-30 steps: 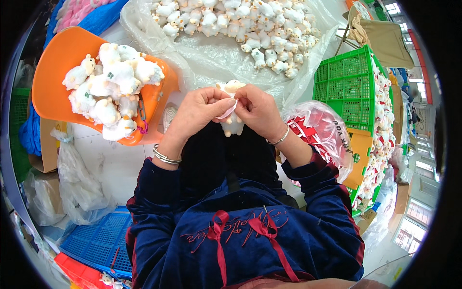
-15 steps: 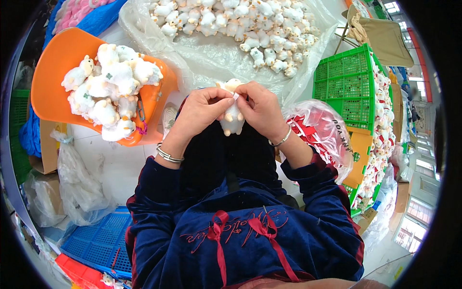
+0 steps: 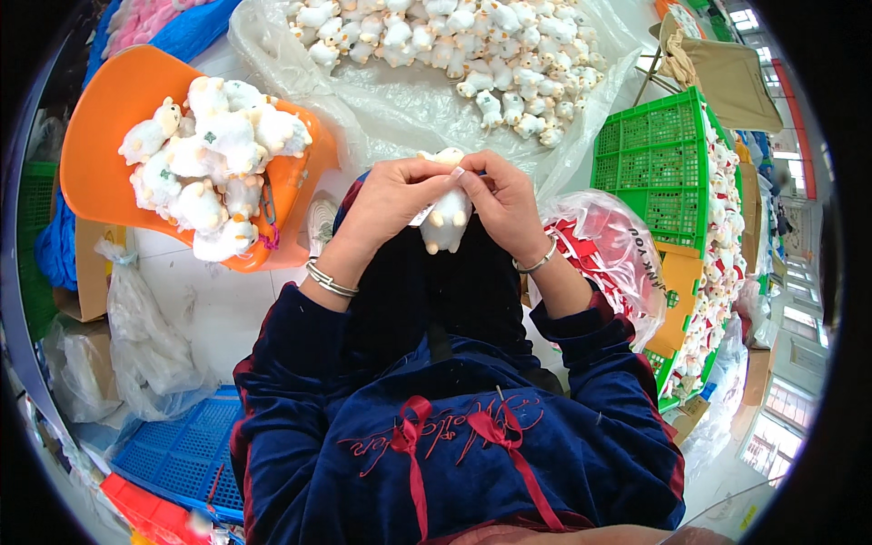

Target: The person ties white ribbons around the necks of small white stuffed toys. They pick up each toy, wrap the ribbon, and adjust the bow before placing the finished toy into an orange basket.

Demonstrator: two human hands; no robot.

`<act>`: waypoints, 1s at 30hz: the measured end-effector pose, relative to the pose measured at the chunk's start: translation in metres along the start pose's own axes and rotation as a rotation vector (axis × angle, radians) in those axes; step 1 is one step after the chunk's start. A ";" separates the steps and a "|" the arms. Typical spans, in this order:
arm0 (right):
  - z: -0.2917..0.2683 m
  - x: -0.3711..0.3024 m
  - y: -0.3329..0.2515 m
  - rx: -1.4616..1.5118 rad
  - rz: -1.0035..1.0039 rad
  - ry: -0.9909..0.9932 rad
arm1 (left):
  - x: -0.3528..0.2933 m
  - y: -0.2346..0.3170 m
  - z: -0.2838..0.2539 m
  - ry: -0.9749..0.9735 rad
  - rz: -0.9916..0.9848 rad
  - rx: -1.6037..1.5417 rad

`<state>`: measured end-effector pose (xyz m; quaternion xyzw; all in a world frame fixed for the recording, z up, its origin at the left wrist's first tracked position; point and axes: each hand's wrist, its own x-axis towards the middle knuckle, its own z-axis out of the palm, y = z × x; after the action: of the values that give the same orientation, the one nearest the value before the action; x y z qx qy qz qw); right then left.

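Note:
A small white plush animal (image 3: 445, 222) with cream-coloured feet rests upright between my knees, its lower body showing beneath my fingers. My left hand (image 3: 397, 202) is closed at the toy's upper part, thumb and fingertips pinched together. From the other side my right hand (image 3: 502, 202) pinches at the same spot, its thumb tip meeting the left fingertips. A bit of white material, like a tag or ribbon, sticks out by the toy's left side under my left fingers. Exactly what lies between the fingertips is hidden.
An orange chair (image 3: 100, 136) at the left carries a pile of similar plush toys (image 3: 213, 150). Many more lie on a clear plastic sheet (image 3: 381, 118) ahead. To the right stand a plastic bag of red and white pieces (image 3: 604, 254) and green crates (image 3: 649, 173). A blue crate (image 3: 177, 454) is lower left.
My fingertips have come closer together over the toy, and my left hand has shifted right. The white tab, earlier between the fingertips, now shows at the toy's left side.

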<state>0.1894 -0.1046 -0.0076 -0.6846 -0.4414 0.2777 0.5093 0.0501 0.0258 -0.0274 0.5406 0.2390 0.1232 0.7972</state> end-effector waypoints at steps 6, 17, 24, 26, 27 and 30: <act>0.000 -0.003 0.004 -0.024 0.024 0.019 | -0.005 0.004 0.008 0.035 -0.009 0.023; -0.055 0.015 -0.006 -0.034 0.447 -0.404 | -0.005 -0.008 0.014 0.131 0.045 0.133; -0.053 0.015 -0.008 0.039 0.460 -0.446 | -0.006 -0.009 0.013 0.122 0.049 0.118; -0.051 0.015 -0.008 0.091 0.512 -0.444 | -0.006 -0.009 0.012 0.124 0.046 0.123; -0.050 0.014 -0.008 0.120 0.539 -0.440 | -0.006 -0.008 0.012 0.126 0.038 0.137; -0.049 0.011 -0.014 0.138 0.554 -0.454 | -0.006 -0.009 0.012 0.128 0.044 0.151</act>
<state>0.2303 -0.1155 0.0222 -0.6631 -0.3213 0.5791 0.3490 0.0505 0.0101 -0.0307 0.5953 0.2862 0.1566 0.7343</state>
